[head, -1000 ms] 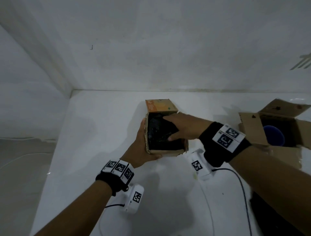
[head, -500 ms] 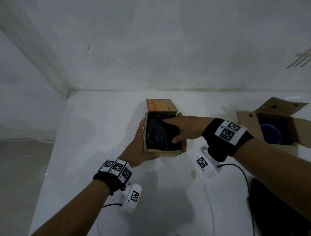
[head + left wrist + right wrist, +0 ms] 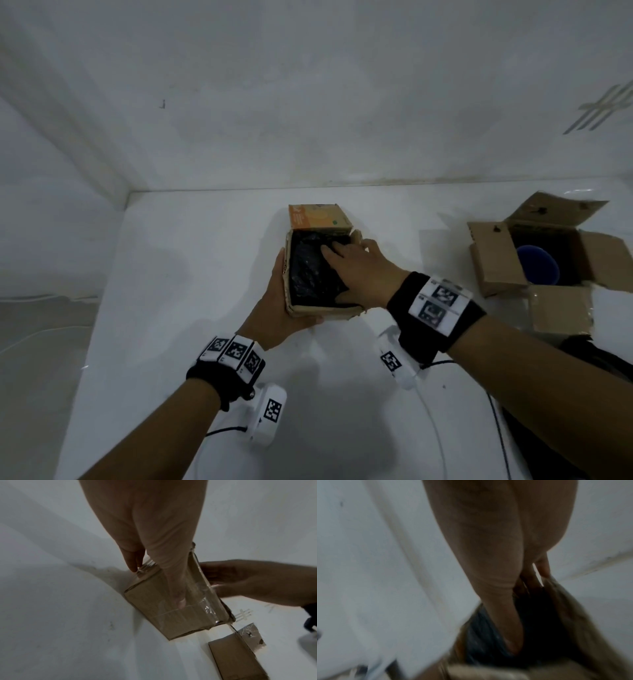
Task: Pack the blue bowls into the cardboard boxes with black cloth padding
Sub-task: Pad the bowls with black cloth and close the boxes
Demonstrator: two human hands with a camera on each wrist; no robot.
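A small cardboard box (image 3: 325, 310) with an orange printed flap (image 3: 318, 219) sits at the table's middle, and black cloth (image 3: 306, 274) fills it. My left hand (image 3: 277, 305) grips the box from its left side and underneath; in the left wrist view the thumb (image 3: 178, 599) lies along the box wall (image 3: 154, 615). My right hand (image 3: 346, 263) presses straight fingers onto the cloth near the far right corner. The right wrist view is blurred and shows the thumb (image 3: 510, 635) on the cloth (image 3: 481, 642). A blue bowl (image 3: 537, 269) sits in a second open box (image 3: 496, 260) at the right.
A white wall stands just behind the boxes. The table's left edge (image 3: 102, 291) drops to the floor. A dark bundle (image 3: 599, 373) lies at the near right, below the second box. White and black cables (image 3: 435, 428) trail across the near table.
My right hand has slid from the middle of the cloth toward the box's far right corner, its wrist swinging nearer to me. The left hand keeps its hold on the box.
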